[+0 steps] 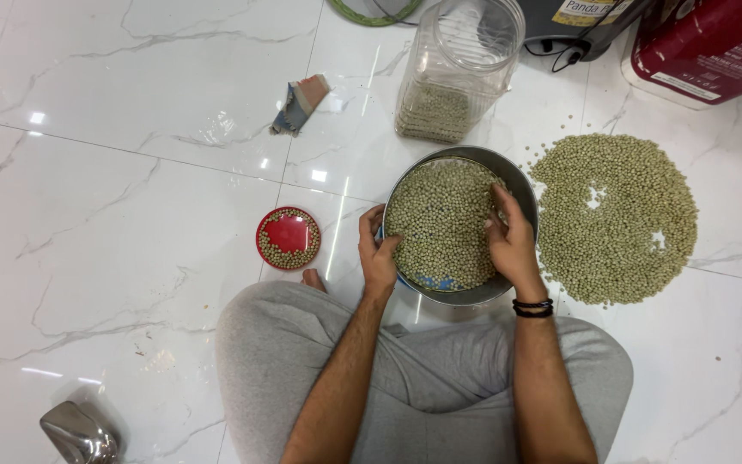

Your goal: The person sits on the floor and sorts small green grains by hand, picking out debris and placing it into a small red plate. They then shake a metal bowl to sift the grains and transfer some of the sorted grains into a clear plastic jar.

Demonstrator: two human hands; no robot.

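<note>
Head view looks down on us seated cross-legged in grey trousers on a glossy white marble floor (130,215) with grey veining. Around the work we see, to the right of centre, a broad flat heap of loose peas (616,219) spread straight on the tiles, with two small bare gaps in it; it lies just beside the round metal bowl (521,185) at the middle of the frame. Above the bowl stands a clear ribbed plastic jar (459,69), its bottom part filled with the same pale green peas. Left of the bowl sits a small red lid (288,237), round and shallow, with a ring of peas along its edge. A crumpled scrap of wrapper (301,103) lies in the upper middle, a red container (706,43) fills the upper right corner, and a shiny metal object (79,434) shows at the lower left. Nothing lies between us and the bowl. The bowl is thin, grey and smooth, filled nearly level with small, round, matte dried peas (440,219). Our left hand (378,249) grips the bowl's left rim, thumb over the edge and fingers curled closed around it. Our right hand (510,236) rests palm down on the peas at the bowl's right side, fingers slightly spread and pressed into them, holding nothing we can make out; a dark band (532,307) circles that wrist.
</note>
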